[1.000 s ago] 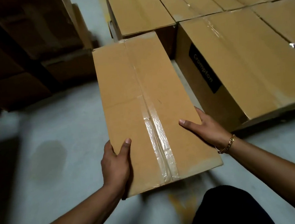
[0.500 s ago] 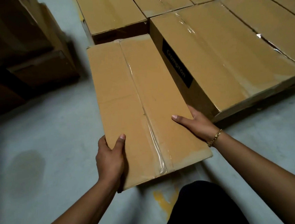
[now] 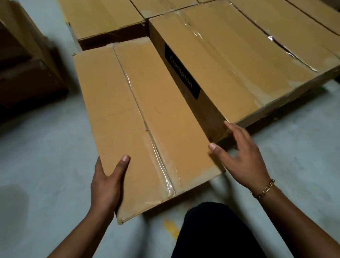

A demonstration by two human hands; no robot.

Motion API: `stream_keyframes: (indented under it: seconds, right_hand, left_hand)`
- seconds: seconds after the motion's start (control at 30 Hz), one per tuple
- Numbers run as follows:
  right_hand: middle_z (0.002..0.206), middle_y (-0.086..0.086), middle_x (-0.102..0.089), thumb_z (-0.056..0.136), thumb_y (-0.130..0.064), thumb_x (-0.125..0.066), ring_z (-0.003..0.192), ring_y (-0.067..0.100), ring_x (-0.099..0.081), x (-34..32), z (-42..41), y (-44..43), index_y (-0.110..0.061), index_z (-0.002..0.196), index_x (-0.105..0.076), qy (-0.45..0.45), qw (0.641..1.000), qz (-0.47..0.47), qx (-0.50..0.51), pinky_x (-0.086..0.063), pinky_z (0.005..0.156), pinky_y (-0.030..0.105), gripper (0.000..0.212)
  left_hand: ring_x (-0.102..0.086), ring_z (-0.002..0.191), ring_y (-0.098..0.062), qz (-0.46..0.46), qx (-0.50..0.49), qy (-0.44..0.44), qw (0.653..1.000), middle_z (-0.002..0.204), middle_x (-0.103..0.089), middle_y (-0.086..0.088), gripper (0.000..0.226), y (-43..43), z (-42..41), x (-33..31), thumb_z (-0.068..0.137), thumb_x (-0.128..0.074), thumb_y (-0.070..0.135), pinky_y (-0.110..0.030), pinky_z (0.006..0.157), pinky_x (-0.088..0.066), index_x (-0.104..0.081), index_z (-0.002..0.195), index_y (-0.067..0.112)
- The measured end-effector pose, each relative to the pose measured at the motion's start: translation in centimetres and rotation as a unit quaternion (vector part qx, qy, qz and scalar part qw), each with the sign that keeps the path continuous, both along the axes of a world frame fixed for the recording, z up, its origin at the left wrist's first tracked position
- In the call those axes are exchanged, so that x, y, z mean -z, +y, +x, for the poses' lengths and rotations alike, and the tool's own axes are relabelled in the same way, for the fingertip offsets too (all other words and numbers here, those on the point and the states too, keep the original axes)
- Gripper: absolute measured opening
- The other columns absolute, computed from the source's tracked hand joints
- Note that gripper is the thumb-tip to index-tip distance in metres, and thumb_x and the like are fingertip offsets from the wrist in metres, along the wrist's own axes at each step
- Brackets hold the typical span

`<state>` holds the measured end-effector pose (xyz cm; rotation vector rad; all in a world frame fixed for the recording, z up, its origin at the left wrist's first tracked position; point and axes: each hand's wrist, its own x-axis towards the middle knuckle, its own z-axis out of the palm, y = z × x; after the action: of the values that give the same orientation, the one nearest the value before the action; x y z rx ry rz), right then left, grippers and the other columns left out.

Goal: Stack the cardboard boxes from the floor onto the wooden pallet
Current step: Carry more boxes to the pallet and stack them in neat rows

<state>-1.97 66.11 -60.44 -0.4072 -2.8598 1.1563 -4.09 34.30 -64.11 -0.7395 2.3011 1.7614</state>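
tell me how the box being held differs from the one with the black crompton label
The held box shows plain faces; the labelled box carries a black Crompton strip on its side. The held box's top lies lower than the labelled box's top. The left hand grips the held box; no hand grips the labelled box. Both are brown cardboard with clear tape along the top.
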Motion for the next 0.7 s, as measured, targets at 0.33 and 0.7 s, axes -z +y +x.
stream_keyframes:
  seconds: [0.33,0.7]
  right_hand:
    - [0.146,-0.004,-0.051,0.089,-0.063,-0.065,0.129,0.007,-0.052,3.3,1.1,1.5,-0.033,0.147,-0.045,0.023,0.984,-0.129,0.119,-0.050,0.096,0.024,0.069]
    - [0.167,-0.008,-0.022,0.073,-0.078,-0.066,0.153,0.013,-0.021,3.9,0.8,3.4,-0.030,0.159,-0.029,0.059,0.997,0.001,0.042,-0.026,0.119,0.038,0.105]
  left_hand:
    - [-0.063,0.115,-0.025,0.015,-0.021,0.015,1.000,0.129,-0.065,0.006,0.067,2.6,-2.1,0.6,0.088,-0.070,0.062,-0.047,0.102,-0.050,-0.050,0.145,0.034]
    - [-0.060,0.119,-0.026,0.017,-0.032,0.019,0.999,0.138,-0.061,0.002,0.075,4.4,-3.5,0.7,0.088,-0.070,0.063,-0.048,0.104,-0.048,-0.045,0.150,0.030]
